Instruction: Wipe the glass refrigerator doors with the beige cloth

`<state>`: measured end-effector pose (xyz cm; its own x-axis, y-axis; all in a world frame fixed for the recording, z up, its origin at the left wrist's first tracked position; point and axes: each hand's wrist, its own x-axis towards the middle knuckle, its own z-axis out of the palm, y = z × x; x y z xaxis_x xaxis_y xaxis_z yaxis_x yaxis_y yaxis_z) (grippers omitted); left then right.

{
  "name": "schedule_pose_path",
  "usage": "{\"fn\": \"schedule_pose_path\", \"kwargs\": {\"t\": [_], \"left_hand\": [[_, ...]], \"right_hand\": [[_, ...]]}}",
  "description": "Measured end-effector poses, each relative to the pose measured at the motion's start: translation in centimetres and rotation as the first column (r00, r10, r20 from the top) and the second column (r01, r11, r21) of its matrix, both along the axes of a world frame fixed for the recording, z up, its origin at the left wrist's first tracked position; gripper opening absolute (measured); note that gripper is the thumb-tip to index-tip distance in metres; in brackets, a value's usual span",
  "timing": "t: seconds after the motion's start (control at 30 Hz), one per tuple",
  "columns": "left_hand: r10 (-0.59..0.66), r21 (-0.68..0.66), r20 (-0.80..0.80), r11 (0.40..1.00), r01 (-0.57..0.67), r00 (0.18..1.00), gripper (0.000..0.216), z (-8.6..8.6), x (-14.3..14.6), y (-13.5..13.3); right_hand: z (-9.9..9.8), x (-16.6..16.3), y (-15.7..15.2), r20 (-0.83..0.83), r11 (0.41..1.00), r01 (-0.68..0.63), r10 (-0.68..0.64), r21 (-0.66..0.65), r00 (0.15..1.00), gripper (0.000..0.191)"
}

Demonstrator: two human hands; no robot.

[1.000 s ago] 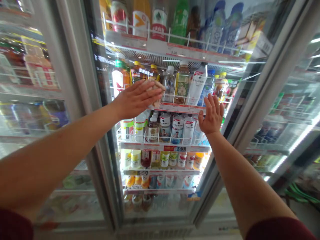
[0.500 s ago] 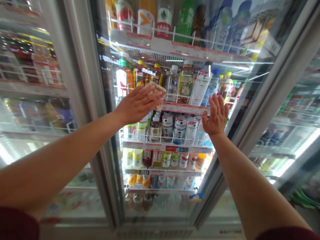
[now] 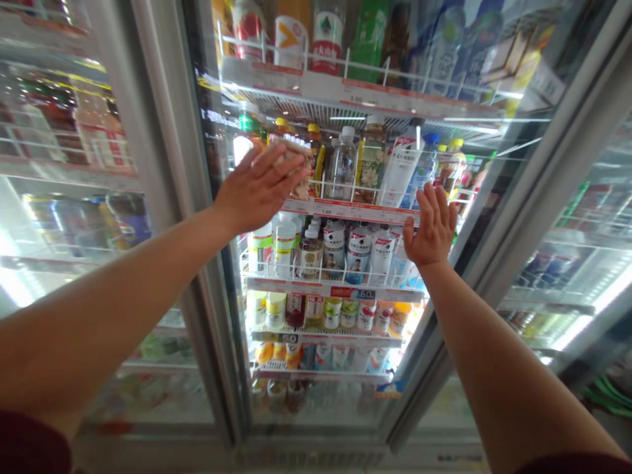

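Observation:
A light beige cloth (image 3: 301, 191) is pressed against the glass door (image 3: 336, 416) of a drinks fridge. My left hand (image 3: 261, 187) lies flat over it with the fingers stretched out, covering most of the cloth. Farther right, my right hand (image 3: 430, 227) is raised with its palm against the same pane, fingers extended and holding nothing. Behind the glass, bottles such as a clear one with a white cap (image 3: 343, 164) stand on the shelf level with my hands.
Metal frames (image 3: 165, 131) run along both sides of the pane. Neighbouring doors show more drinks, including dark cans (image 3: 129, 220) at left. Inside, white wire rails front the shelves, with price strips (image 3: 345, 210) below. Green cords (image 3: 609, 395) lie at lower right.
My left hand has moved left across the glass with the cloth, uncovering bottles to its right. My right hand stays at about the same spot on the pane. The view has shifted slightly.

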<state>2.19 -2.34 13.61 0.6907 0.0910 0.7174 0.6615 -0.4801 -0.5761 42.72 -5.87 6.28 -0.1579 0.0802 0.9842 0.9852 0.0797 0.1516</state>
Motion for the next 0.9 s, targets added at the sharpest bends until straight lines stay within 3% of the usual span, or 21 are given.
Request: {"fn": "schedule_pose_path", "kwargs": {"t": [0.1, 0.17, 0.3, 0.4, 0.53, 0.63, 0.73, 0.8, 0.9], "left_hand": [[0.032, 0.006, 0.185, 0.999, -0.034, 0.982, 0.054, 0.9, -0.5, -0.1], [0.009, 0.025, 0.215, 1.0, -0.014, 0.977, 0.057, -0.5, -0.4, 0.2], [-0.09, 0.048, 0.029, 0.995, 0.089, 0.996, 0.059, -3.9, -0.3, 0.7], [-0.054, 0.023, -0.005, 0.998, 0.054, 0.999, 0.059, -2.7, -0.9, 0.5], [0.074, 0.012, 0.198, 0.997, -0.078, 0.977, 0.055, 0.1, -1.5, -0.1], [0.069, 0.003, 0.212, 0.997, -0.071, 0.975, 0.058, -1.8, -1.2, -0.2], [0.001, 0.021, 0.015, 1.0, -0.002, 1.0, 0.06, -4.5, -1.2, 0.2], [-0.018, 0.006, -0.049, 1.0, 0.018, 0.999, 0.063, -4.5, -1.6, 0.4], [0.009, 0.005, 0.082, 1.0, -0.009, 0.997, 0.067, -2.3, -2.3, 0.5]], "right_hand": [[0.0, 0.0, 0.0, -0.003, 1.0, 0.014, -0.014, -0.003, 1.0, 0.061], [0.0, 0.0, 0.0, 0.002, 1.0, 0.017, -0.017, 0.002, 1.0, 0.06], [0.0, 0.0, 0.1, 0.015, 0.999, 0.003, -0.003, 0.033, 1.0, 0.06], [-0.1, 0.1, 0.1, 0.017, 1.0, -0.004, 0.003, 0.028, 1.0, 0.061], [-0.2, 0.2, 0.2, 0.015, 0.999, -0.009, 0.009, 0.033, 1.0, 0.061], [-0.2, 0.1, 0.2, 0.014, 0.999, -0.002, 0.002, 0.041, 1.0, 0.06], [-0.1, 0.0, 0.1, -0.002, 1.0, 0.008, -0.008, 0.023, 1.0, 0.06], [-0.1, 0.0, 0.0, -0.008, 1.0, 0.005, -0.005, 0.011, 1.0, 0.06], [0.0, -0.1, 0.0, -0.01, 1.0, 0.0, 0.001, 0.011, 1.0, 0.06]]}}
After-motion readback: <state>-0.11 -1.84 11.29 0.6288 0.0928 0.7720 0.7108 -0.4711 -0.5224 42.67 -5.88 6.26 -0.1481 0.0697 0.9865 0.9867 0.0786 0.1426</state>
